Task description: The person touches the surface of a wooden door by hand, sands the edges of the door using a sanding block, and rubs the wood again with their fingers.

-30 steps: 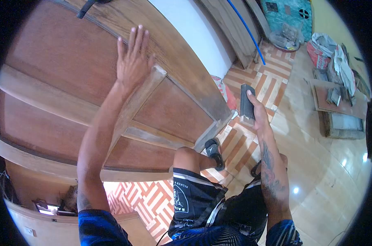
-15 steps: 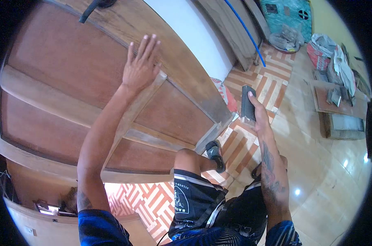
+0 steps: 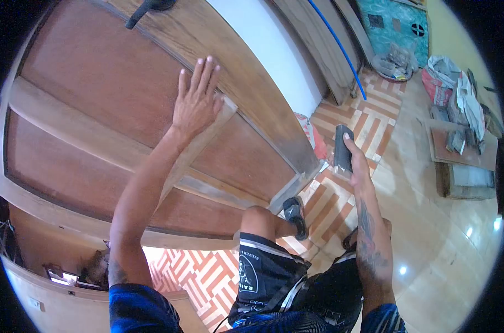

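Observation:
A wooden panelled door (image 3: 230, 144) with brown inset panels stands at my left, and its dark handle (image 3: 146, 10) shows at the top. My left hand (image 3: 198, 105) lies flat against it, fingers stretched out, across the edge between a panel and the wooden frame. In my right hand (image 3: 357, 158) is a dark, rectangular sanding block (image 3: 342, 149), with my thumb along its side. The block is held away from the door, over the tiled floor. Pale, dusty patches show on the frame near my left hand and at the door's lower corner.
Wooden boards (image 3: 313, 50) and a blue pipe (image 3: 341, 47) lean behind the door. Sacks (image 3: 438, 83), a plastic-covered basin (image 3: 395, 64) and stacked boards with scraps (image 3: 463, 147) stand at the right. My sandalled foot (image 3: 295, 217) is close to the door's lower corner.
The whole view has shifted slightly, so things appear a little lower and further right. My left hand stays on about the same spot, and the right still holds the sanding block.

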The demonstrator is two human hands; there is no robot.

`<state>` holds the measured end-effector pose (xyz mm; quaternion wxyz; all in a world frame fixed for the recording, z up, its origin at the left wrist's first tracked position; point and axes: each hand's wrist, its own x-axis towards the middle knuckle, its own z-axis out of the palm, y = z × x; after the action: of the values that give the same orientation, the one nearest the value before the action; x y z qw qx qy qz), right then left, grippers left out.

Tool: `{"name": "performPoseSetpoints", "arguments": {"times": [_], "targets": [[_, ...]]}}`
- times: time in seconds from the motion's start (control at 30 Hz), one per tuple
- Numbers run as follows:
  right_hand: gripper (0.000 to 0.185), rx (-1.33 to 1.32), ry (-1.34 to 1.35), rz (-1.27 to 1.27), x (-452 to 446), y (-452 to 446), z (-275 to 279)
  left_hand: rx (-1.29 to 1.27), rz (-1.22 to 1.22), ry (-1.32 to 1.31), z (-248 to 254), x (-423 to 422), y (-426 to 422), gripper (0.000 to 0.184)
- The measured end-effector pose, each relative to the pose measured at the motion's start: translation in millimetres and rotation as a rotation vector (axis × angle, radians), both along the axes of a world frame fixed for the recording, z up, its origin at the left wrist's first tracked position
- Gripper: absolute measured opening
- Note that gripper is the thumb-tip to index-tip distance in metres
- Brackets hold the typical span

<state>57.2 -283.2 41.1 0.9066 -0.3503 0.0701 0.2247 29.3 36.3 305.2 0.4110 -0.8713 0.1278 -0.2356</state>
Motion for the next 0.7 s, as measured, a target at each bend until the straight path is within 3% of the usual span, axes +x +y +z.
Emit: {"name": "performPoseSetpoints", "arguments": {"times": [0.2,0.37,0.57,0.7], "targets": [[0.039,0.037,-0.029,0.018,7,1,-10,0.023,0.061,0.093,-14,-12,-1,0.068],[0.044,0.063,-0.050,0.035,10,6,-22,-0.043,0.055,0.203,-54,-25,-12,0.063],[0.048,0.052,-0.089,0.038,-2,-1,2,-0.700,0.055,0.267,-149,-41,-60,0.060],[0.047,0.097,-0.067,0.068,-6,1,8,-1.405,-0.120,0.480,-184,-53,-132,0.060]]}}
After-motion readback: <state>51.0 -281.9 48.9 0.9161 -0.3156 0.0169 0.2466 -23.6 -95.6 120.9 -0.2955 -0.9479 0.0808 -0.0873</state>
